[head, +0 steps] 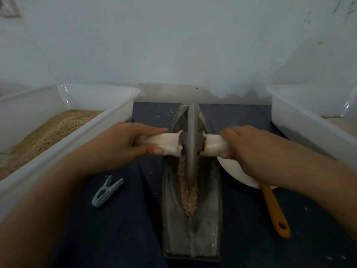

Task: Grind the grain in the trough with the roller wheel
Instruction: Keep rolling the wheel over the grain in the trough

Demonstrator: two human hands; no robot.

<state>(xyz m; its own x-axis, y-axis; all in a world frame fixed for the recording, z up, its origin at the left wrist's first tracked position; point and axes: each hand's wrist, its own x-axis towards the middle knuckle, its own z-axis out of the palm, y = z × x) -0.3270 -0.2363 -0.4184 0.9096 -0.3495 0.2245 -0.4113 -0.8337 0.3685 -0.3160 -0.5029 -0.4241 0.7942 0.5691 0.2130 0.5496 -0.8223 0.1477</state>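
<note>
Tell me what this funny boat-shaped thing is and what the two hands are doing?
The picture comes from a camera worn on a person's head, looking down at their own hands. The boat shape is a metal grinding trough. A thin roller wheel stands upright in its groove. A bar wrapped in white cloth goes through the wheel; the left hand grips one end and the right hand grips the other. The brown grain lies in the groove, nearer the person than the wheel. On the dark cloth around it are a clothes peg, a white bowl, an orange handle, and a big tub of grain on the left.
</note>
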